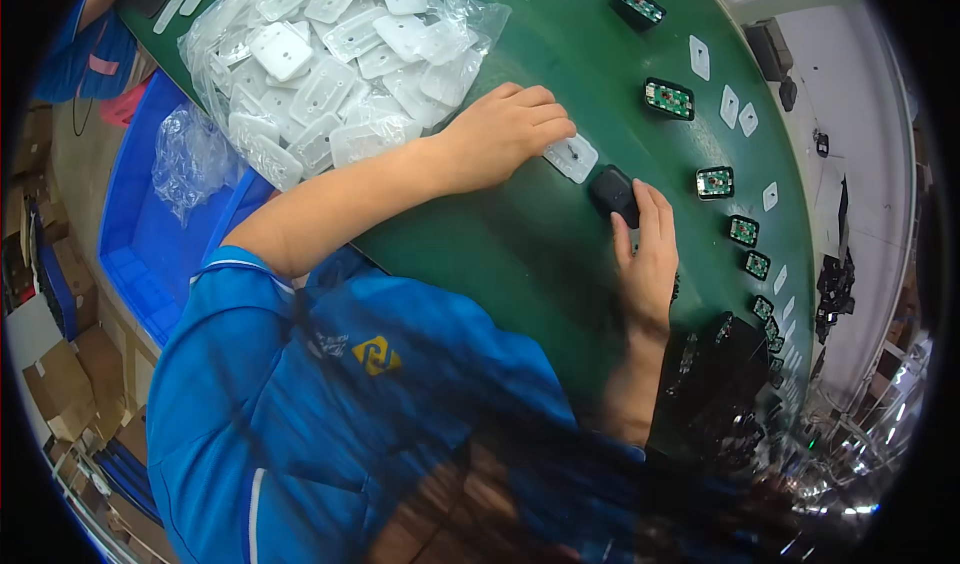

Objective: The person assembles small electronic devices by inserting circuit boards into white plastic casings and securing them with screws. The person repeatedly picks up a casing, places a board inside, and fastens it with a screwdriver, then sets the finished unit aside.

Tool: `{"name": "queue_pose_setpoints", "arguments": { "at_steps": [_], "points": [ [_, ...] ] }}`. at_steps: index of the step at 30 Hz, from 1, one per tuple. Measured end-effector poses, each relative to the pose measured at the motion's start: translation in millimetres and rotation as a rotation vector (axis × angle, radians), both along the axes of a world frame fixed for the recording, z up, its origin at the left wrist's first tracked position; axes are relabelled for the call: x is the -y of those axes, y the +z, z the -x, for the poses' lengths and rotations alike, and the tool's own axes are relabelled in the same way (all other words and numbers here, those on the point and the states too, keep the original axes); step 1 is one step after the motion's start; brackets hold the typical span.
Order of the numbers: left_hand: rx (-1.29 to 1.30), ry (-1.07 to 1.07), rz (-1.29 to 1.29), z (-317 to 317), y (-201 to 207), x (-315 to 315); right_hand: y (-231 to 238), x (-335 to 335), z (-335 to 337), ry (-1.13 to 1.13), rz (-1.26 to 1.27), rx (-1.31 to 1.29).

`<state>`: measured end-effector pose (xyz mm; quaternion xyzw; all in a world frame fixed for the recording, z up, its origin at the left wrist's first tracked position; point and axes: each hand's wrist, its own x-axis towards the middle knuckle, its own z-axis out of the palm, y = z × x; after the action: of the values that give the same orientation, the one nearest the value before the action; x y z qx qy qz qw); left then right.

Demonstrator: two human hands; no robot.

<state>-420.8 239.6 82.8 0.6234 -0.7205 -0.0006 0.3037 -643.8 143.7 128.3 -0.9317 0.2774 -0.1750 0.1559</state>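
Note:
My left hand reaches across the green table with its fingers curled over one end of a translucent white plastic cover. That cover is a rounded rectangle with a small dark hole or mark in the middle. Just to the right, my right hand grips a small black plastic case between thumb and fingers. The case sits close beside the cover, near the table surface. An open clear plastic bag, heaped with white covers, lies by my left forearm.
On the green table, several black housings with green circuit boards line the right side. White covers lie beside them. A blue bin with a crumpled clear bag stands left. Another person's blue clothing shows far left.

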Motion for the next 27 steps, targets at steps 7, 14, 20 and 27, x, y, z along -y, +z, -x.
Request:
{"name": "queue_pose_setpoints", "arguments": {
  "at_steps": [7, 14, 20, 27],
  "points": [
    [-0.336, 0.029, 0.055, -4, -2, -8, 1, 0, -24, 0.079, 0.067, 0.130],
    [-0.345, -0.016, 0.030, -7, 0, -19, -1, 1, -56, 0.213, 0.073, 0.092],
    [-0.200, -0.050, -0.028, -7, -3, -22, -5, 5, -56, 0.238, 0.085, 0.033],
    [0.002, -0.023, 0.025, 1, 1, -22, -20, -10, -54, 0.143, 0.259, 0.078]
  ]
}}
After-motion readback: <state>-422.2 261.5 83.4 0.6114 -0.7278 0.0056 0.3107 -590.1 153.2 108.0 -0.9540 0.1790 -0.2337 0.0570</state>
